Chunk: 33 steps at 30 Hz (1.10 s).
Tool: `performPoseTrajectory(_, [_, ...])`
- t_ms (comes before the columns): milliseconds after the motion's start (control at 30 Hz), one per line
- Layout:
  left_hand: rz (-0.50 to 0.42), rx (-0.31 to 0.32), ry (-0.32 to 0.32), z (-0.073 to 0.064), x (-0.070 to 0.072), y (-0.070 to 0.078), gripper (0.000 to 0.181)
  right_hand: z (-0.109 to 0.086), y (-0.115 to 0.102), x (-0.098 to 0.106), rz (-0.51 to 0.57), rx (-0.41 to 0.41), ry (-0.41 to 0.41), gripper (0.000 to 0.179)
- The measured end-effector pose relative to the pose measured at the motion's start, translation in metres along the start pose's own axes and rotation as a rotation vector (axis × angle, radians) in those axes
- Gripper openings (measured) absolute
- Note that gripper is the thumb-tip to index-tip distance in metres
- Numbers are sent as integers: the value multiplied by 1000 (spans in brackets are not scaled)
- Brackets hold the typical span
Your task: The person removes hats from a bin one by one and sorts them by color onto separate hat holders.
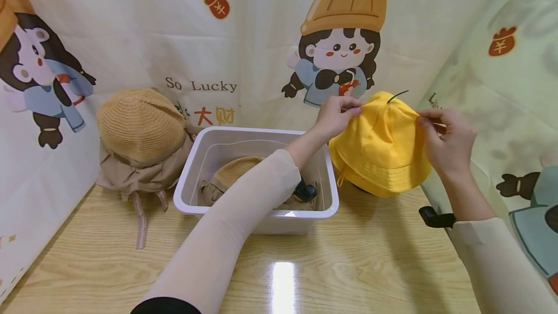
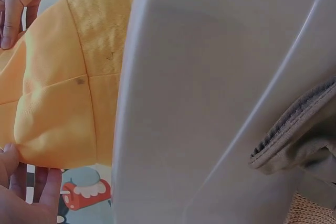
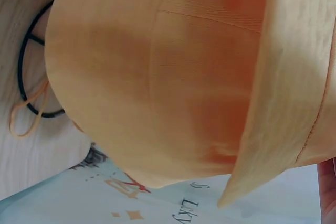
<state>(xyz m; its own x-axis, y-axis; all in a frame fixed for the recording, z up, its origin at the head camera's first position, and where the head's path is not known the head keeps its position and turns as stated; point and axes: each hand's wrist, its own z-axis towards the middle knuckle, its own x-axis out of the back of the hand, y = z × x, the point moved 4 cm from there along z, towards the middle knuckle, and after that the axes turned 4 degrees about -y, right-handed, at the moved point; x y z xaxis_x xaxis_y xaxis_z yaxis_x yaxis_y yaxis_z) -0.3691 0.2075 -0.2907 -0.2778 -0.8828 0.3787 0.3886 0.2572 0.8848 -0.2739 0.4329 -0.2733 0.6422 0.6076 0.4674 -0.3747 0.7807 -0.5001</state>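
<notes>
Both hands pinch a yellow bucket hat point(image 1: 379, 144) with a dark stem on top. My left hand point(image 1: 337, 116) has the left side of its crown, and my right hand point(image 1: 451, 139) has the right side. The brim hangs downward, just right of a white plastic bin point(image 1: 257, 214). Under the hat in the right wrist view, part of a black wire ring point(image 3: 22, 66) shows on the table, with a yellow cord loop point(image 3: 31, 114) over it. The left wrist view shows the hat's crown and stitched brim side-on, beside the bin wall.
A straw-crowned tan hat point(image 1: 141, 127) with brown cloth and hanging ties stands at the left. Another straw and brown cloth hat point(image 1: 235, 171) lies in the bin, partly behind my left sleeve. Printed curtains point(image 1: 261, 62) enclose the wooden table point(image 1: 340, 265).
</notes>
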Motion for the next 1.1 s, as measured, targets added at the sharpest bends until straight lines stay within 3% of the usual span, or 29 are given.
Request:
performPoseTrajectory(567, [79,-31,-5,3,-5,-10,18,-9,10,-9,-32,-82,-47,18])
performPoseTrajectory(700, [119,-72,-39,0,-9,-10,22,-11,13,-11,6,-115,-59,21])
performPoseTrajectory(767, [166,-113,-76,-2,-12,-6,33,-10,14,-12,39,-112,-85,24])
performPoseTrajectory(867, [327,-224,-158,-5,-20,6,67,-8,14,-16,92,-94,-190,35])
performPoseTrajectory(1000, [728,-459,-247,-9,-36,22,106,-5,17,-27,119,-80,-358,47])
performPoseTrajectory(1100, [979,-613,-283,-13,-47,26,118,-2,20,-34,92,-72,-404,46])
